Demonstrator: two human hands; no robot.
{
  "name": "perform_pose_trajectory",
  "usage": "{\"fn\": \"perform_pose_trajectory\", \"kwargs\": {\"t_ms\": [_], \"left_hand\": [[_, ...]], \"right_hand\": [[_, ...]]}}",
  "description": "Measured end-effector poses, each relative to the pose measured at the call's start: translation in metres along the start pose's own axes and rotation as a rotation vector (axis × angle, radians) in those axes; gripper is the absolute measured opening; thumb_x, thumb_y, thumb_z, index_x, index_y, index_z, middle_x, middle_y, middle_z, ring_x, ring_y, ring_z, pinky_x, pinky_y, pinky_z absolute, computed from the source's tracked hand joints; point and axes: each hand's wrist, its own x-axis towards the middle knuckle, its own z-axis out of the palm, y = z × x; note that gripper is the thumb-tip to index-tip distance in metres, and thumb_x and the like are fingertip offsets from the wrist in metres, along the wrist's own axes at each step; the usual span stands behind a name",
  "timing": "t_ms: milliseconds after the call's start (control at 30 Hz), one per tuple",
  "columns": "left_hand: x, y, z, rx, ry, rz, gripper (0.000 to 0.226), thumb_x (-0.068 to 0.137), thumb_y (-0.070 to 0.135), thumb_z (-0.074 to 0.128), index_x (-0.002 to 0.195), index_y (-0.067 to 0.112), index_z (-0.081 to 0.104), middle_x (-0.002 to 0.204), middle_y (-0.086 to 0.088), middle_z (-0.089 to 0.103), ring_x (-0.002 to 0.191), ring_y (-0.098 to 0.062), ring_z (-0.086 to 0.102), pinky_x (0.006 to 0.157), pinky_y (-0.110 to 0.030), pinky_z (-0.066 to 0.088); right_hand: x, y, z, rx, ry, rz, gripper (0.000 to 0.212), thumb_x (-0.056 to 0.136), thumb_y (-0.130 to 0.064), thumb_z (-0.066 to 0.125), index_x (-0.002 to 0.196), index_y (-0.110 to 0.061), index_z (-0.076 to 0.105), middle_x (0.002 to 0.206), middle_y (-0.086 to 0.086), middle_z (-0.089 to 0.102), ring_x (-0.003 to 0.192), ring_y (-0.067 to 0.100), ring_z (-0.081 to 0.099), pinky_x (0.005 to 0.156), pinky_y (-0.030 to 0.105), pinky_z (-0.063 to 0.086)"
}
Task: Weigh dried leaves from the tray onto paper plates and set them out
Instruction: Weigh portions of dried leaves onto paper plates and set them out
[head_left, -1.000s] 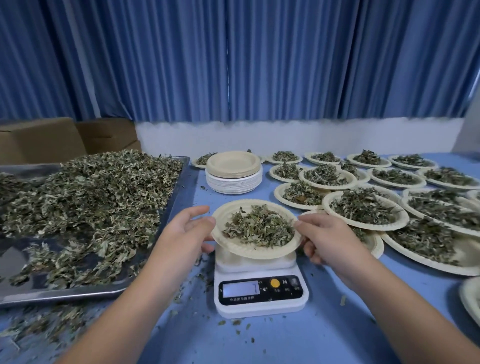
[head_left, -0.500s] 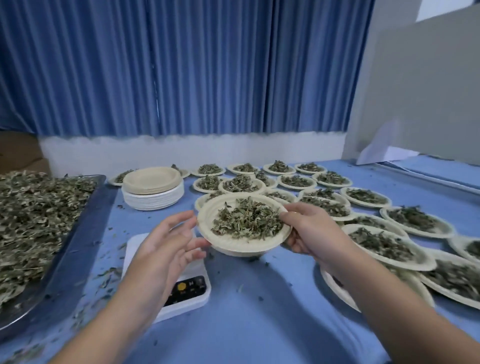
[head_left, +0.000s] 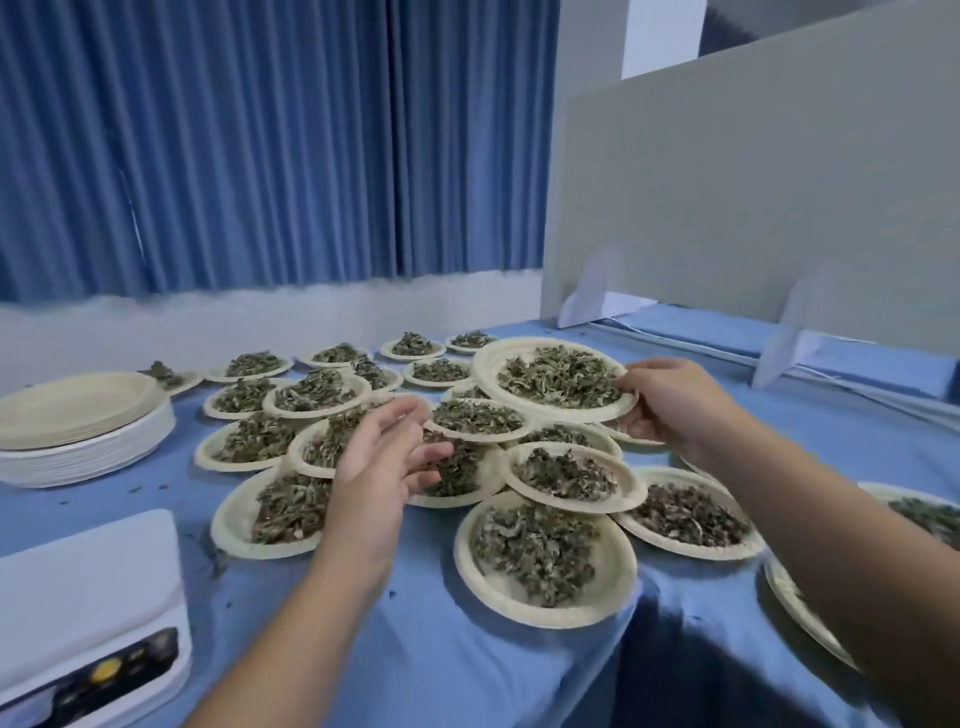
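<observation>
Gripping a leaf-filled paper plate (head_left: 487, 365) by its rim, right hand (head_left: 670, 405) holds it over the filled plates (head_left: 466, 558); left hand (head_left: 384, 462) loose-fingered, empty. Blue-clothed table (head_left: 441, 665) under them, blue curtain (head_left: 260, 145) and grey partition (head_left: 753, 197) behind.

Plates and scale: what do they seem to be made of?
Plates: probably pressed paper or pulp, matte cream, with thin crimped rims. Scale: seemingly white plastic, smooth and faintly glossy, with rounded corners and a dark button panel.
</observation>
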Motion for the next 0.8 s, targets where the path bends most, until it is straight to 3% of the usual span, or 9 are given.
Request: {"fn": "perform_pose_trajectory", "kwargs": {"t_ms": [133, 233, 400, 467, 600, 800], "left_hand": [[0.007, -0.025, -0.015, 0.210, 0.099, -0.001, 0.019, 0.095, 0.013, 0.056, 0.102, 0.027, 0.068, 0.096, -0.004, 0.073, 0.063, -0.008, 0.063, 0.061, -0.028, 0.044], [0.009, -0.031, -0.020, 0.303, 0.085, 0.006, 0.025, 0.096, 0.015, 0.055, 0.093, 0.035, 0.070, 0.082, 0.002, 0.072, 0.057, -0.007, 0.060, 0.060, -0.029, 0.042], [0.008, -0.036, -0.018, 0.405, 0.027, -0.002, 0.023, 0.097, 0.014, 0.052, 0.100, 0.031, 0.068, 0.083, 0.003, 0.072, 0.061, -0.009, 0.062, 0.061, -0.030, 0.045], [0.006, -0.036, -0.017, 0.417, 0.014, -0.004, 0.022, 0.097, 0.015, 0.052, 0.102, 0.030, 0.067, 0.082, 0.004, 0.071, 0.061, -0.009, 0.062, 0.061, -0.030, 0.046], [0.004, -0.036, -0.018, 0.411, 0.016, -0.009, 0.021, 0.097, 0.014, 0.052, 0.101, 0.027, 0.067, 0.082, 0.001, 0.071, 0.060, -0.011, 0.059, 0.059, -0.029, 0.044], [0.001, -0.032, -0.019, 0.383, 0.023, -0.011, 0.021, 0.097, 0.013, 0.052, 0.101, 0.026, 0.068, 0.081, 0.000, 0.071, 0.058, -0.012, 0.058, 0.056, -0.028, 0.042]], "right_hand": [[0.027, 0.006, -0.041, -0.060, 0.121, 0.055, 0.010, 0.092, -0.003, 0.052, 0.083, -0.003, 0.057, 0.040, 0.009, 0.055, 0.034, 0.018, 0.049, 0.035, 0.019, 0.043], [0.040, 0.019, -0.066, -0.121, 0.196, 0.139, 0.012, 0.094, -0.003, 0.050, 0.083, 0.000, 0.054, 0.042, 0.012, 0.055, 0.032, 0.016, 0.050, 0.035, 0.019, 0.044], [0.046, 0.048, -0.087, -0.220, 0.245, 0.273, 0.018, 0.094, 0.003, 0.042, 0.077, -0.001, 0.045, 0.067, 0.019, 0.053, 0.037, 0.021, 0.051, 0.036, 0.021, 0.043], [0.048, 0.058, -0.089, -0.228, 0.262, 0.302, 0.021, 0.096, 0.003, 0.041, 0.076, -0.001, 0.044, 0.066, 0.018, 0.054, 0.042, 0.023, 0.052, 0.036, 0.023, 0.045], [0.053, 0.068, -0.085, -0.241, 0.296, 0.332, 0.020, 0.095, 0.003, 0.038, 0.076, 0.000, 0.044, 0.060, 0.016, 0.054, 0.028, 0.020, 0.051, 0.034, 0.025, 0.046], [0.055, 0.081, -0.080, -0.253, 0.321, 0.387, 0.017, 0.094, 0.000, 0.032, 0.080, -0.001, 0.042, 0.061, 0.019, 0.055, 0.034, 0.025, 0.054, 0.039, 0.026, 0.046]]}}
